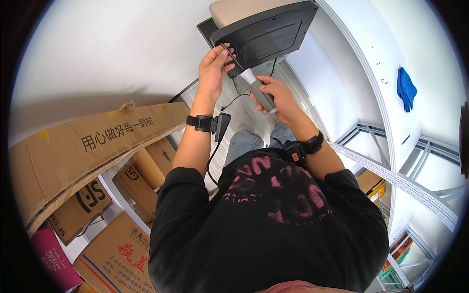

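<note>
My right hand (279, 99) is wrapped round the grey and white handle of a screwdriver (262, 93). The dark shaft slants up and left to the edge of a black plastic panel (273, 36). At that end the thumb and index finger of my left hand (214, 66) pinch the shaft near its tip. The other left fingers are curled beside the panel's edge. Whether a screw sits under the tip is hidden by the fingers. The panel is fixed to a beige, rounded body (244, 10), whose top runs out of view.
At the left a long cardboard box (63, 141) lies above shelves with several cartons (115, 249). White metal shelving (395, 176) stands at the right, near a hanging blue cloth (406, 89). A black cable (234, 101) trails over the grey floor.
</note>
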The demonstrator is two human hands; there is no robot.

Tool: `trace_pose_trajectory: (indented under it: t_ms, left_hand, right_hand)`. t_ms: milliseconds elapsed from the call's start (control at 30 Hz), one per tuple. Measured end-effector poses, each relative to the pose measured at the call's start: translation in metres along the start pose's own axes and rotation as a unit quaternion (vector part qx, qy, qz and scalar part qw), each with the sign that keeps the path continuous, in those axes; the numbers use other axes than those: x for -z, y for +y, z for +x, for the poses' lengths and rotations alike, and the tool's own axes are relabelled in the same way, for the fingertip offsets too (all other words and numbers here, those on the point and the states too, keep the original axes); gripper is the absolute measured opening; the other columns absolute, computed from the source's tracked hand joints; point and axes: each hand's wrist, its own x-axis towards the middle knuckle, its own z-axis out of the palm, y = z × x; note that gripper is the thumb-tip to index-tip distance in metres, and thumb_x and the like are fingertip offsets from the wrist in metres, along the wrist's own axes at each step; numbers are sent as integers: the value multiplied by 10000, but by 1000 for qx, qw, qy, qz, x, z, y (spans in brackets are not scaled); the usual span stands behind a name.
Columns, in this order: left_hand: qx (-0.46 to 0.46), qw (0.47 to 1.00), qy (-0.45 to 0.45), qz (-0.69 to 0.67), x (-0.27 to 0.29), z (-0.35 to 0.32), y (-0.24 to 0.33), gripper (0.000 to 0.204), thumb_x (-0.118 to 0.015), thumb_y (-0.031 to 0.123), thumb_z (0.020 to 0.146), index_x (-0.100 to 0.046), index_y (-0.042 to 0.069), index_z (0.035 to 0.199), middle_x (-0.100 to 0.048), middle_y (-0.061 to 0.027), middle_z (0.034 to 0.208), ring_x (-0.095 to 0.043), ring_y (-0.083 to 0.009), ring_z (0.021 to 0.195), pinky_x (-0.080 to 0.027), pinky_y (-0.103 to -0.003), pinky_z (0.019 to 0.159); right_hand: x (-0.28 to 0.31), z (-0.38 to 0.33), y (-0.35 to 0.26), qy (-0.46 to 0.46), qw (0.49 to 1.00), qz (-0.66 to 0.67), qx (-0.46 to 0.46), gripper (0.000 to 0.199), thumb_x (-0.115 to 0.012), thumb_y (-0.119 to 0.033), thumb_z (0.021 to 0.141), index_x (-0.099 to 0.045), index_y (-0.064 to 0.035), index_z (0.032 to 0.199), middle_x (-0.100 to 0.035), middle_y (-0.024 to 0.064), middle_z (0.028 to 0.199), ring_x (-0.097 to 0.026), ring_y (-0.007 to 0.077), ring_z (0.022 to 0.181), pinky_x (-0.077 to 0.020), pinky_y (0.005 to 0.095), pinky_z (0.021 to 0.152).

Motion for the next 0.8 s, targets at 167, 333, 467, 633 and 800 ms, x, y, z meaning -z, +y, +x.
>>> trace_pose_trajectory:
  t_ms: [167,333,467,633,800]
  left_hand:
    - [6,1000,-1,0,-3,2,5,183,-555,136,914,-609,67,1075,-639,-26,925,-614,-89,792,-503,-220,677]
    - [5,1000,6,22,-7,2,7,170,-577,114,900,-598,27,1045,-631,-43,843,-625,-120,687,-520,-226,613]
    - [-4,1000,10,26,-8,3,5,180,-580,110,897,-588,6,1043,-627,-58,820,-639,-147,685,-533,-241,600]
    - [6,1000,1,4,-8,1,8,190,-578,112,898,-582,-3,1050,-626,-66,816,-650,-161,692,-537,-239,585]
    - [18,998,5,54,-13,-3,15,199,-573,111,900,-581,-5,1062,-626,-70,815,-652,-164,667,-531,-229,555]
  right_hand:
    - [-5,-1,-1,47,988,-140,42,429,-544,-175,868,-452,-33,1263,-561,50,927,-553,109,734,-451,229,548]
    - [-5,-2,2,59,970,-213,99,451,-633,-172,822,-461,-33,1215,-511,53,955,-555,142,835,-498,260,575]
    - [-5,-4,-7,17,999,-27,-11,426,-559,-125,866,-423,-23,1256,-537,78,1027,-570,164,909,-531,290,614]
    - [-5,-5,-6,-23,999,-35,-6,414,-539,-112,886,-401,-11,1262,-534,93,1023,-586,175,901,-544,294,616]
    - [-8,2,10,-6,983,-168,71,435,-575,-132,869,-399,-7,1246,-522,101,1018,-591,184,881,-552,311,615]
